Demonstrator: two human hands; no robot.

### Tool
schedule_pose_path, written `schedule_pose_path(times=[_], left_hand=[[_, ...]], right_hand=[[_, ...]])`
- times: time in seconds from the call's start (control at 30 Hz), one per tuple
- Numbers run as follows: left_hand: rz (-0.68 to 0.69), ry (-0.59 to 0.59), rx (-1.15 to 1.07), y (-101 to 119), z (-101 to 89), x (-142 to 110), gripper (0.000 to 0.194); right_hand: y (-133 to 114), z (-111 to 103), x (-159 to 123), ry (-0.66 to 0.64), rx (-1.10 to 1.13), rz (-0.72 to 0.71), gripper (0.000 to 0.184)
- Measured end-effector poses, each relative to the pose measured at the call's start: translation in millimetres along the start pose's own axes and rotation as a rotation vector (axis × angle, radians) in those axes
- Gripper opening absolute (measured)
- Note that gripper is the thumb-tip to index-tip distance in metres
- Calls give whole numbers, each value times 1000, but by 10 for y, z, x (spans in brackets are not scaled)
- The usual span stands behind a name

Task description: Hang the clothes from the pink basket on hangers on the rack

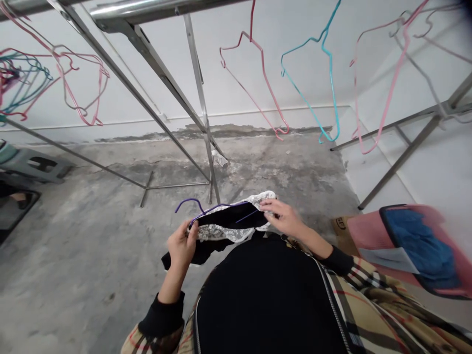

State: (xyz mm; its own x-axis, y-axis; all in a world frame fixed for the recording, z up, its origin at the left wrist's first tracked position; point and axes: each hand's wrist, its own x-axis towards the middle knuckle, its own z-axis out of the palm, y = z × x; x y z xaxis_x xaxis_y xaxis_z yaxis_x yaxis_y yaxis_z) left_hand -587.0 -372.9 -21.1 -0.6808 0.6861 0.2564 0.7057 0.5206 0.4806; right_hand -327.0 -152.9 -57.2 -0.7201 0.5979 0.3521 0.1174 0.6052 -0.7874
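Note:
A black garment with a white lace collar (216, 233) is held up in front of my body, its neck opening facing me. Inside that opening sits a purple wire hanger (190, 200), its hook sticking out at the left. My left hand (182, 244) is closed at the left end of the collar, thumb on top, gripping cloth and hanger together. At the right end, my right hand (283, 216) pinches the lace edge near the hanger's other arm. The garment's lower part is mostly hidden below the collar and behind my left hand.
A metal rack (173, 93) stands ahead, with a red hanger (263, 83), a turquoise hanger (334, 88) and a pink hanger (393, 93) hanging there. More hangers cluster at left. A pink basket (368, 230) holding blue cloth (420, 246) is at right. A grey stool (40, 162) stands left.

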Motion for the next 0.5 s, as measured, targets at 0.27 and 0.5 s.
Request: schedule_pose_path(times=[0.27, 0.5], left_hand=[[211, 88, -206, -23, -49, 193, 27], [262, 110, -270, 144, -20, 430, 22]], right_hand=[[36, -340, 135, 155, -338, 82, 31], [-28, -310, 408, -263, -429, -133, 46]])
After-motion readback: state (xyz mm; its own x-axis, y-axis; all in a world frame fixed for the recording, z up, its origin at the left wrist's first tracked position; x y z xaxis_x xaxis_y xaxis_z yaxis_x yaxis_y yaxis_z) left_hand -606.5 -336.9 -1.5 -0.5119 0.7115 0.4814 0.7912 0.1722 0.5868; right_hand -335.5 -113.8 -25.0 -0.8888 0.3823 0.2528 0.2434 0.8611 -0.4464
